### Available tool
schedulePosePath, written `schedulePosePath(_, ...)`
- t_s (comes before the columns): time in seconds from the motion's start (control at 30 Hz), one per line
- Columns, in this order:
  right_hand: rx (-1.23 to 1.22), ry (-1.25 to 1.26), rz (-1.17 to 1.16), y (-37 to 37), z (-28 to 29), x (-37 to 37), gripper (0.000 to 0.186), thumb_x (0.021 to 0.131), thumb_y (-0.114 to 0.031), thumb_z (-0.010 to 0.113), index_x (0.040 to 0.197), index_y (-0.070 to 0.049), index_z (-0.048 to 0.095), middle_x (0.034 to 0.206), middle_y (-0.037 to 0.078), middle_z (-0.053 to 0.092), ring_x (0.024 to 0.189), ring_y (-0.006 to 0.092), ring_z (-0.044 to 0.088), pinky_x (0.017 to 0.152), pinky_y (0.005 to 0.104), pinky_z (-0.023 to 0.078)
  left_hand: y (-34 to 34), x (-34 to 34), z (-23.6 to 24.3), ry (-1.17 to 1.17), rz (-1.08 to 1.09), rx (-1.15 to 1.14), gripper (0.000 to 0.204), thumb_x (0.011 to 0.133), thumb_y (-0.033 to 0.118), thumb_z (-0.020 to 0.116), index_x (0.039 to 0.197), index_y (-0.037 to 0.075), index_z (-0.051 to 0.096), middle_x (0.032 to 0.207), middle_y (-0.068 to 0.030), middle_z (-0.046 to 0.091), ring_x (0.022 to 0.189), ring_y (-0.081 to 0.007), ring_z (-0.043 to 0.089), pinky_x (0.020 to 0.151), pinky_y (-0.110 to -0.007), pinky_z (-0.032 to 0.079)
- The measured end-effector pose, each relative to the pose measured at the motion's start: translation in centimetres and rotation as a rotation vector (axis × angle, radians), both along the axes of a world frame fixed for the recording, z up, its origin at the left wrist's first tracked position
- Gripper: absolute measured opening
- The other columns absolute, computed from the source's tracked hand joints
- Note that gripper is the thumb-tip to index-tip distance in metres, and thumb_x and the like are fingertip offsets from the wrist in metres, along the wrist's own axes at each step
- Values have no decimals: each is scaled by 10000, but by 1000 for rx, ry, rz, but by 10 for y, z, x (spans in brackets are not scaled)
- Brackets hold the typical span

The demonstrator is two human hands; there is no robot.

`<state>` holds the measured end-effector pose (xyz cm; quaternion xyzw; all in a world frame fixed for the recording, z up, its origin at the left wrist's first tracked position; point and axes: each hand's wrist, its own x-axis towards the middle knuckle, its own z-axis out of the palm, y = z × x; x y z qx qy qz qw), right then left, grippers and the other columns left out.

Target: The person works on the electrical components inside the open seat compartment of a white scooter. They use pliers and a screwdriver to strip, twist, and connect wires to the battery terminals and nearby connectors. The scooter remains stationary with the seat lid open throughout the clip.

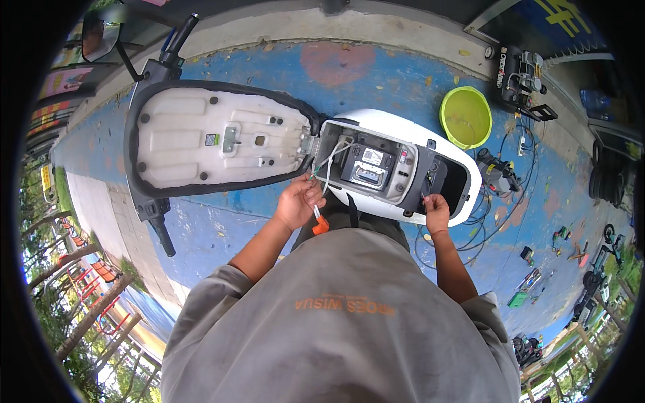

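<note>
In front of me a scooter's open under-seat compartment holds a dark battery unit, with a white body around it. The raised seat shows its pale underside at left. My left hand is closed on white cables, which run out of the compartment; an orange connector dangles below it. My right hand pinches at the edge of the dark rear panel; what its fingertips hold is too small to make out.
A yellow-green basin, an air compressor, a machine with hoses, and scattered tools lie on the blue pavement at right. Handlebars with a mirror are at left.
</note>
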<state>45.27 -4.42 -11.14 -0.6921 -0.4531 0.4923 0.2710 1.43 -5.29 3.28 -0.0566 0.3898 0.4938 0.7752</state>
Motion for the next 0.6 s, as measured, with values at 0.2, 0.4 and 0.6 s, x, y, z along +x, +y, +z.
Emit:
schedulePosePath(0.2,-83,-166,151,8,6,-13,62,986,-55,670,941,-13,667,835,15,693,752,105,608,705,272,495,8,4,13,-87,51,31,81,900,169,596,910,114,537,728,5,437,660,-144,424,690,-340,381)
schedulePosePath(0.4,-321,-36,327,5,-20,-7,54,922,-60,699,932,-9,684,796,38,700,724,124,624,682,287,500,1,-2,0,-183,41,48,69,906,167,597,916,122,545,724,11,436,624,-132,412,661,-325,375)
schedulePosePath(0.6,-281,-126,372,0,-20,-10,58,914,-64,682,922,-7,685,779,38,696,691,124,607,651,295,490,-2,-7,4,-205,59,0,75,933,159,578,890,126,525,705,42,412,547,-85,378,593,-280,349)
